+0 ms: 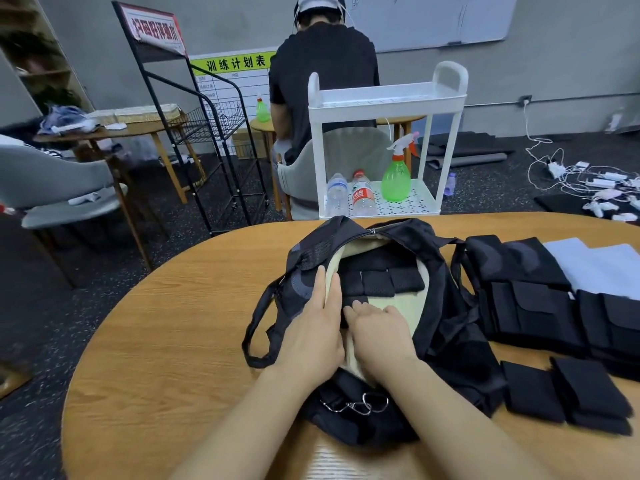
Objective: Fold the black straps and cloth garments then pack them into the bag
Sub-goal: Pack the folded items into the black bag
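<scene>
At a wooden bench [166, 327], a person packs a black bag [446, 327] that lies unzipped in the middle, its pale lining turned up to the camera. The bag's carrying loop [258, 327] trails off to the left, out of the way of the opening. The left hand [311, 327] lies flat with straight fingers along the left lip of the bag, apparently pressing the flap back so the mouth stays wide. Just beside it, the right hand [377, 327] reaches into the opening with fingers loosely extended, touching a small folded black piece [355, 301]; whether it pinches that piece or only nudges it into line is hard to tell, since the fingertips blur into the dark cloth. Deeper inside, a row of folded black straps [381, 282] already sits side by side against the lining, packed flat to save room. To the right of the bag, more folded black pieces [533, 306] wait in neat stacks within easy reach, with a pale folded cloth [602, 268] behind them and smaller black bundles [568, 393] nearer the bench edge. Packing looks partly done, with much still outside.
</scene>
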`<state>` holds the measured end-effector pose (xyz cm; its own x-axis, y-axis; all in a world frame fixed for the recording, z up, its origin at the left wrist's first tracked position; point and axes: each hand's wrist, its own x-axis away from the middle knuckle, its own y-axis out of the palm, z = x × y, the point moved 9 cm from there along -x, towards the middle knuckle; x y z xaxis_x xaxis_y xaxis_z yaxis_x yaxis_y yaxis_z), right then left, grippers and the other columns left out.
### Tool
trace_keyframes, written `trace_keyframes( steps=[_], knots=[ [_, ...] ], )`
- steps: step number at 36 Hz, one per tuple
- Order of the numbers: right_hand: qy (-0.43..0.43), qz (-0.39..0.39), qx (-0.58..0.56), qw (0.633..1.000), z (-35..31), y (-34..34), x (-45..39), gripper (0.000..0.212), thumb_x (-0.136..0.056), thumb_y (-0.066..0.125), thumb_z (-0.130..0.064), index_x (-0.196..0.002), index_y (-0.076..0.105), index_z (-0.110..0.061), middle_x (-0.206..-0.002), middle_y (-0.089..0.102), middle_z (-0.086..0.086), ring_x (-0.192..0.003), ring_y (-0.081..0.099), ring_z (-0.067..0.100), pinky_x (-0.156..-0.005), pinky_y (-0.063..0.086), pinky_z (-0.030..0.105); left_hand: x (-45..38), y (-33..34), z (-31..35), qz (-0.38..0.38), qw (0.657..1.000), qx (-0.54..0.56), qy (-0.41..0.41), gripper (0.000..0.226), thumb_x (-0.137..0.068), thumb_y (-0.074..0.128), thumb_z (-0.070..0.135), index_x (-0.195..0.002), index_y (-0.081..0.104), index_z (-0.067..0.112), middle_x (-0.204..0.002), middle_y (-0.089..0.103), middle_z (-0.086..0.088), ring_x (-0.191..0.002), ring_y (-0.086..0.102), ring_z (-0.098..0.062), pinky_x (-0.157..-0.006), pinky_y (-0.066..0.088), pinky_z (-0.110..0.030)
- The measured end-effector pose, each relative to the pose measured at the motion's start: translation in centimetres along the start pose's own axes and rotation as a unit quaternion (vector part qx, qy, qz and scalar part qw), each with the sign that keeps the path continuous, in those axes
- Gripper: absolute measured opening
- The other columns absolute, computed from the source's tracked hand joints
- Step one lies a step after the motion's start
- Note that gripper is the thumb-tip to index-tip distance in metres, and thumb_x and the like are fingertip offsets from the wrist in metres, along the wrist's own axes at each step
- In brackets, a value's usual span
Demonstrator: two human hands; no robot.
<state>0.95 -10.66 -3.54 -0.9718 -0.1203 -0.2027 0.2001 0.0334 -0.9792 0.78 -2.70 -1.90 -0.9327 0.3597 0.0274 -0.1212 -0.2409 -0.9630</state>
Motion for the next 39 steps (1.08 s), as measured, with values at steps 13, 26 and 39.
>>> trace_keyframes(
  steps=[13,26,39],
  knots=[
    [0.146,0.204,-0.059,0.966,11.1,-7.5,13.6,0.034,-0.071,0.075,0.000,-0.103,0.074,-0.010,-0.109,0.072,0.008,-0.094,0.070,0.026,-0.083,0.051,0.042,0.3,-0.1,-0.2,0.013,1.000,0.024,-0.005,0.088,-0.091,0.046,-0.001,-0.155,-0.010,0.020,-0.162,-0.023,0.000,-0.073,0.054,-0.026,-0.058,0.042,-0.034],
    [0.122,0.124,0.095,0.980,13.7,-2.9,17.7,0.038,-0.045,0.081,0.003,-0.081,0.076,-0.006,-0.078,0.074,0.009,-0.073,0.072,0.024,-0.099,0.029,0.042,0.3,0.1,-0.2,0.035,0.992,0.117,0.016,0.077,-0.101,0.046,0.012,-0.156,-0.006,0.024,-0.164,-0.013,-0.001,-0.141,0.035,-0.025,-0.096,0.042,-0.031],
    [0.164,0.239,-0.013,0.957,12.2,-10.4,16.6,0.032,-0.060,0.082,0.001,-0.087,0.074,-0.014,-0.074,0.073,-0.003,-0.069,0.071,0.018,-0.094,0.031,0.037,0.2,0.4,-0.7,0.049,0.993,0.111,0.002,0.076,-0.101,0.045,0.018,-0.156,-0.007,0.025,-0.163,-0.016,0.006,-0.101,0.061,-0.025,-0.080,0.052,-0.040]
  ],
)
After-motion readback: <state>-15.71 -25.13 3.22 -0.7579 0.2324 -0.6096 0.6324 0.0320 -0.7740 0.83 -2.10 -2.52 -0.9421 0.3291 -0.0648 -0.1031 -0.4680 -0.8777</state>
